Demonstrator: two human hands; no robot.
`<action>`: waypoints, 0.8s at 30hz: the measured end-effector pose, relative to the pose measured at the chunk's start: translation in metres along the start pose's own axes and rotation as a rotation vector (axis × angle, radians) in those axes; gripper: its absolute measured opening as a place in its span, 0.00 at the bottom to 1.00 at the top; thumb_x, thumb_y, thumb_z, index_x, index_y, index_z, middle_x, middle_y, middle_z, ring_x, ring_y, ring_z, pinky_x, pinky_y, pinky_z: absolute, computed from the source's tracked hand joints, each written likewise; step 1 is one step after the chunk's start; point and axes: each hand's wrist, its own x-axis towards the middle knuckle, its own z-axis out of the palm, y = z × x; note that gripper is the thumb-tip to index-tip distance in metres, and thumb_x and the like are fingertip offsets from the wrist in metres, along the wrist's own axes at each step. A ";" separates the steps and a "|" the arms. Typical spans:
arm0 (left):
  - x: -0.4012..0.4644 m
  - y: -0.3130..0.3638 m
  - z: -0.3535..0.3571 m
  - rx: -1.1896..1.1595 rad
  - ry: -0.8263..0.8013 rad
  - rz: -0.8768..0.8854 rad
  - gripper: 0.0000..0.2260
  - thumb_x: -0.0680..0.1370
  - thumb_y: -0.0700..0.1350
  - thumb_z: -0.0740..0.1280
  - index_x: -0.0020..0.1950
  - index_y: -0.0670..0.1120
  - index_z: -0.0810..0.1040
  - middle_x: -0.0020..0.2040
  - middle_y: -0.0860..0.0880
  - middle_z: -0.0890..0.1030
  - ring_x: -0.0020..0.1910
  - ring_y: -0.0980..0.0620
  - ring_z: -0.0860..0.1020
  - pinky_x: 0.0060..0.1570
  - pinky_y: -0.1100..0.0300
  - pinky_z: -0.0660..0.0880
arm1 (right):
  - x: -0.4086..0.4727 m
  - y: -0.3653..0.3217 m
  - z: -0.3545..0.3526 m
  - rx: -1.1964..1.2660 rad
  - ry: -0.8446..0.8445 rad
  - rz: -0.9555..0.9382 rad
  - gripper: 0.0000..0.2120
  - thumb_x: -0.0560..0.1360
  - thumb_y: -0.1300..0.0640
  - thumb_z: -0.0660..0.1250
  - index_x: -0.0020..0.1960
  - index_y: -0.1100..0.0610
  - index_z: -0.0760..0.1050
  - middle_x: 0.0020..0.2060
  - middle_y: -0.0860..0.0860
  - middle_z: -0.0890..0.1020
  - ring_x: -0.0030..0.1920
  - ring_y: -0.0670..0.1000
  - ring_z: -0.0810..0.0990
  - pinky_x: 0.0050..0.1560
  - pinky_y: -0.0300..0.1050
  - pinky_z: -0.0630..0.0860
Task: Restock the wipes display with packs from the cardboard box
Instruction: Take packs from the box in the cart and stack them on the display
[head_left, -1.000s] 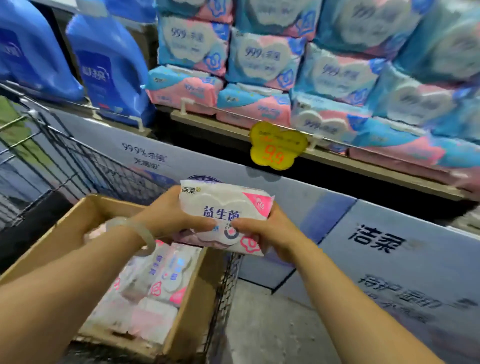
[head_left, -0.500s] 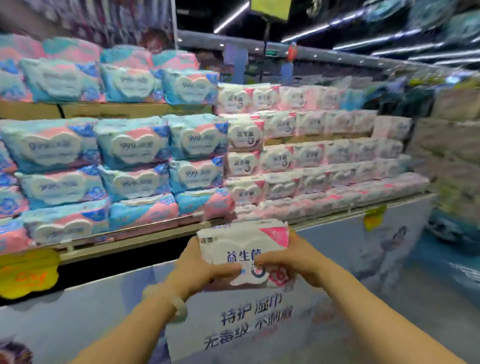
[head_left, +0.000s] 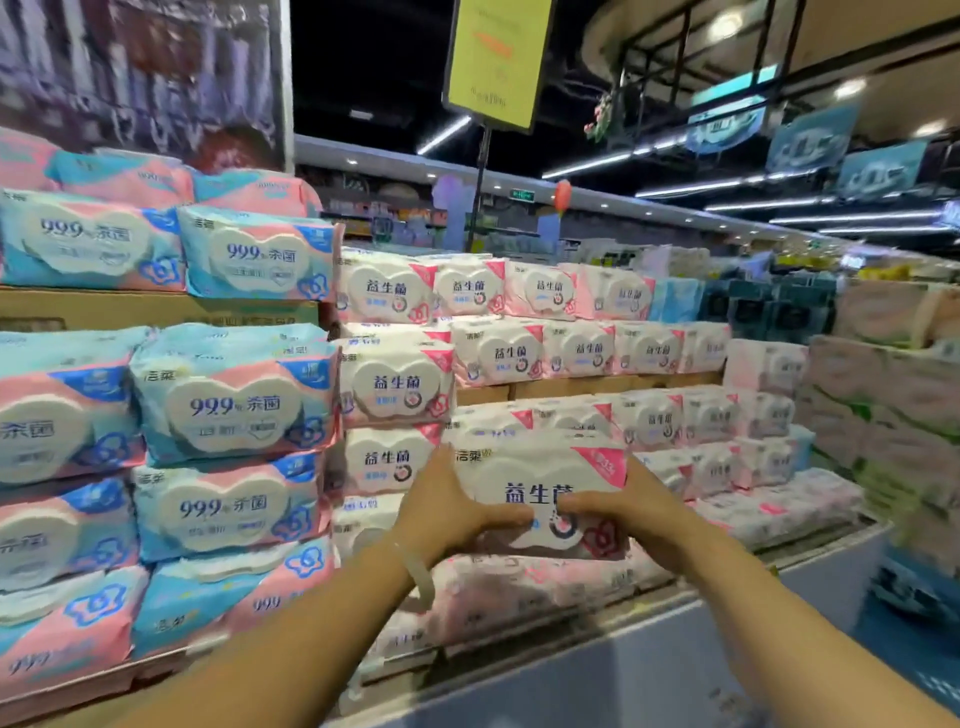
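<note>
We have lifted the pack from the box up to the pink stack at lower centre, left hand and right hand both gripping its ends, so placing comes next.

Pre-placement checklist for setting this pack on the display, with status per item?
1. Pack secured: ok. The left hand and right hand both grip the white-and-pink wipes pack, thumbs across its front.
2. Matching section: ok. The pack is held in front of the white-and-pink stack bearing the same print, not the blue-and-pink 99.9 packs to the left.
3. Label facing outward and upright: ok.
4. Free slot behind the pack: cannot tell; the pack hides it.
5. Neighbouring stacks steady: cannot tell; the picture is blurred.
6. Supporting row below: ok, pink packs lie flat beneath.
</note>
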 end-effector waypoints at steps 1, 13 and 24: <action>0.017 0.011 0.001 0.009 0.036 0.023 0.42 0.49 0.70 0.77 0.59 0.54 0.73 0.52 0.57 0.81 0.52 0.55 0.80 0.52 0.52 0.79 | 0.022 -0.003 -0.011 0.000 0.012 -0.031 0.32 0.56 0.59 0.82 0.58 0.55 0.79 0.49 0.54 0.86 0.51 0.55 0.85 0.53 0.51 0.80; 0.173 0.057 0.023 0.145 0.315 0.007 0.59 0.62 0.54 0.80 0.78 0.49 0.40 0.75 0.46 0.65 0.70 0.45 0.68 0.61 0.57 0.68 | 0.232 -0.015 -0.092 -0.028 -0.065 -0.165 0.47 0.50 0.47 0.85 0.65 0.53 0.70 0.58 0.52 0.81 0.58 0.54 0.80 0.62 0.57 0.76; 0.199 0.029 0.021 1.131 0.466 -0.160 0.44 0.65 0.75 0.62 0.76 0.56 0.57 0.78 0.42 0.53 0.77 0.41 0.46 0.72 0.43 0.38 | 0.297 0.022 -0.074 -0.298 -0.259 -0.256 0.44 0.64 0.49 0.80 0.73 0.52 0.63 0.65 0.47 0.76 0.66 0.50 0.74 0.68 0.48 0.70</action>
